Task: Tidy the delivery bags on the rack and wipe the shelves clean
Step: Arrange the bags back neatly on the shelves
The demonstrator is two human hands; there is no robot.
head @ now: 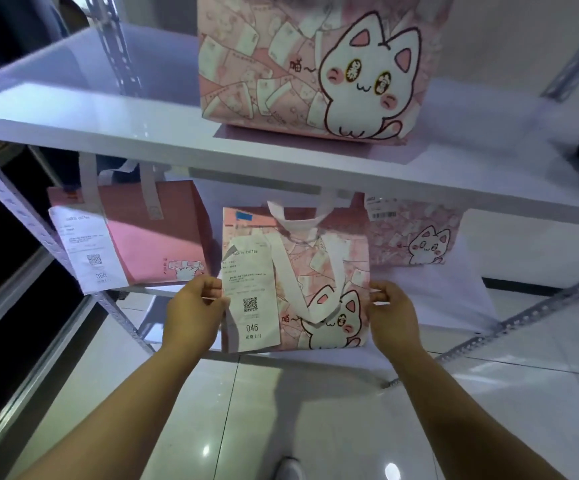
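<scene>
Lower shelf [437, 306]: L hand [191, 313], R hand [392, 313] pinch middle bag [316, 268] sides.

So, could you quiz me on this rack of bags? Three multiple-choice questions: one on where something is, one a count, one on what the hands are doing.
1. The receipt marked 046 is on: A) the bag on the top shelf B) the middle bag on the lower level C) the floor.
2. How many pink bags are in view? A) two B) four C) six.
3. The left hand and right hand are: A) hanging empty B) wiping with a cloth C) gripping the middle bag's side edges.
Answers: 1 B, the slip hangs on that bag's front. 2 B, the big bag above plus three below. 3 C, each hand's fingers pinch one edge.
</scene>
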